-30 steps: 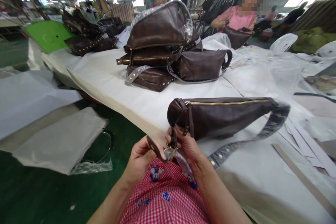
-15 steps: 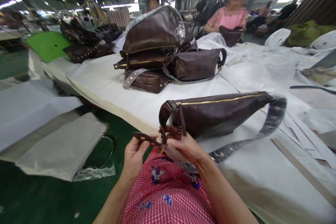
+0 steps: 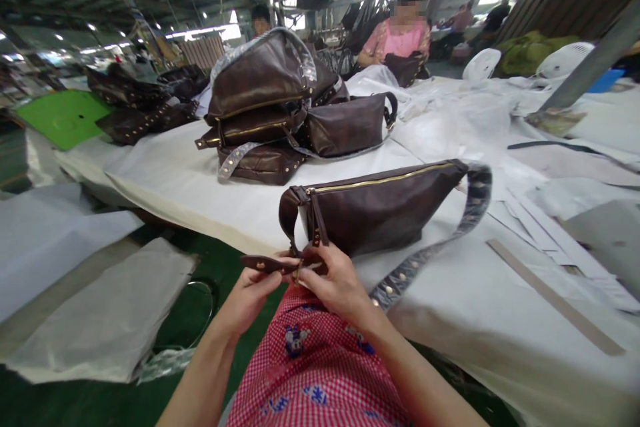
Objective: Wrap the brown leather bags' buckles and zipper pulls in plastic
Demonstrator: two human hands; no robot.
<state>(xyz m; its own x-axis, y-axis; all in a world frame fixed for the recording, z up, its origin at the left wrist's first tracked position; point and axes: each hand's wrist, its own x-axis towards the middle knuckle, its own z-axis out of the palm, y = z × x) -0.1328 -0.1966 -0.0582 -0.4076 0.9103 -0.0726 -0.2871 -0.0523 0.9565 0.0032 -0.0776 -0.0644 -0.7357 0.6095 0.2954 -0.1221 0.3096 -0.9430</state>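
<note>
A dark brown leather bag [image 3: 375,210] with a gold zipper rests at the table's near edge in the head view. Its studded strap [image 3: 403,273], wrapped in clear plastic, loops round from the right end towards my hands. My left hand [image 3: 253,293] pinches the brown leather strap end [image 3: 263,264], which has small gold studs and points left. Close beside it, my right hand [image 3: 333,280] is closed around the strap near the buckle below the bag's left end. The fingertips of my right hand and most of the buckle are hidden.
Several brown bags [image 3: 260,80] are stacked farther back on the white-covered table [image 3: 170,180]. More studded bags lie by a green board [image 3: 63,117]. Sheets [image 3: 100,313] hang at the left. A co-worker [image 3: 400,33] in pink holds a dark bag across the table.
The view has turned slightly to the right, so things appear farther left. My hands have come closer together at the buckle, still on the strap.
</note>
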